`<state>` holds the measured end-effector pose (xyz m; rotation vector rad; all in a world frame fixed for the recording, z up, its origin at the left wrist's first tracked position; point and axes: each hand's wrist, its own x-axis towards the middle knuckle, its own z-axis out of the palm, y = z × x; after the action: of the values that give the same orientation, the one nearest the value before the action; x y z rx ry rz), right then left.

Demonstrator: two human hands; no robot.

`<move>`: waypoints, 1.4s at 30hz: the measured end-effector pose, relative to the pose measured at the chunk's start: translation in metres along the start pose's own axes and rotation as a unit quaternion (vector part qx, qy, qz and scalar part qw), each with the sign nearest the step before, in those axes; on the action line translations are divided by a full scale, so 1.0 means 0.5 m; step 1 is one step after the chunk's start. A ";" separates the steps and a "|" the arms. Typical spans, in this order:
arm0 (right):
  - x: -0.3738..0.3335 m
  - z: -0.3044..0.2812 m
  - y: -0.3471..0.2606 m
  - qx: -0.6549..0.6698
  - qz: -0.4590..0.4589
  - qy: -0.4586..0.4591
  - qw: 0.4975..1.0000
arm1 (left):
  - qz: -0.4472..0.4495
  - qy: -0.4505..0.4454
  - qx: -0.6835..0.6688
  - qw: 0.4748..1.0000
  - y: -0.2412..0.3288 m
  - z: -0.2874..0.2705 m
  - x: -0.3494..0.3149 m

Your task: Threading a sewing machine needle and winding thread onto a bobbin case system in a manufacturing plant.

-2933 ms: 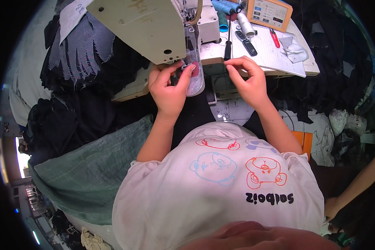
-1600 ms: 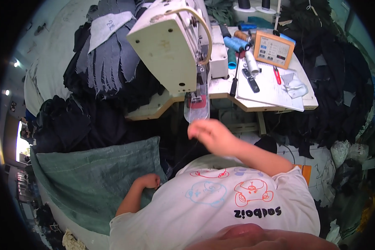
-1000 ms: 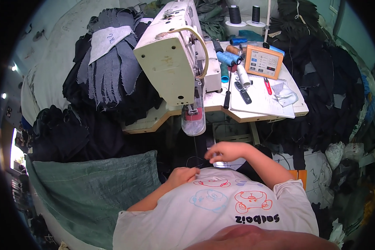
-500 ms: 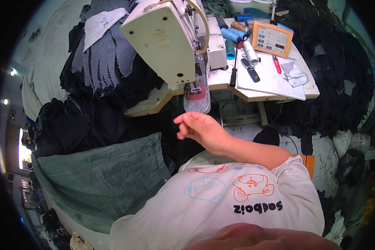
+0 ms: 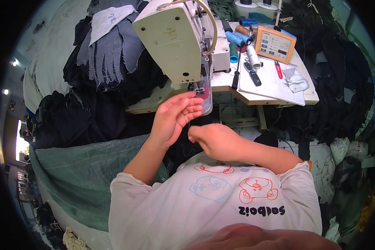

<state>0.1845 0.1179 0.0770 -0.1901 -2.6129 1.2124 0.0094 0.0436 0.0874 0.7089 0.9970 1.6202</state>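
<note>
My left hand (image 5: 176, 116) is raised just in front of the sewing machine's (image 5: 171, 46) needle area, its fingers stretched out and slightly apart. A thin thread (image 5: 190, 118) runs down from the needle area past those fingers toward my right hand (image 5: 216, 141). That hand is closed in a pinch on the thread, a little lower and to the right. A loose curl of thread hangs beneath it. The metal arm plate (image 5: 207, 106) with a red patch shows behind my left fingertips, which partly hide it.
Dark and grey cut fabric (image 5: 108, 58) is heaped left of the machine. A green sack (image 5: 91, 179) lies at near left. On the right table are blue thread spools (image 5: 237, 38), a screwdriver (image 5: 236, 79), a notebook (image 5: 266, 85), red snips (image 5: 278, 70) and a control panel (image 5: 275, 43).
My left hand has come into view and risen to the needle area. My right hand has moved lower and to the right and is now pinched on the thread.
</note>
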 end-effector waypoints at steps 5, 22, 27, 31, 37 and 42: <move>-0.001 -0.094 0.011 -0.178 -0.081 -0.173 0.965 | -0.038 -0.006 -0.068 0.997 0.019 0.025 0.031; 0.216 -0.348 0.068 0.204 -0.088 0.247 0.943 | 0.432 -0.056 0.580 0.688 0.011 0.020 0.048; 0.213 -0.336 0.078 0.230 -0.116 0.237 0.937 | 0.395 -0.098 0.516 0.754 0.000 0.020 0.067; 0.213 -0.336 0.072 0.249 -0.121 0.223 0.935 | 0.373 -0.061 0.498 0.780 -0.016 0.023 0.062; 0.223 -0.344 0.076 0.214 -0.114 0.228 0.943 | 0.335 0.004 0.420 0.844 -0.032 0.025 0.053; 0.225 -0.340 0.092 0.221 -0.112 0.243 0.938 | 0.084 0.015 0.238 0.968 -0.057 0.019 -0.025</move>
<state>0.1251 0.2967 0.1670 -0.0850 -1.8382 1.4147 0.0341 0.0368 0.0672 1.1193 1.4007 1.5480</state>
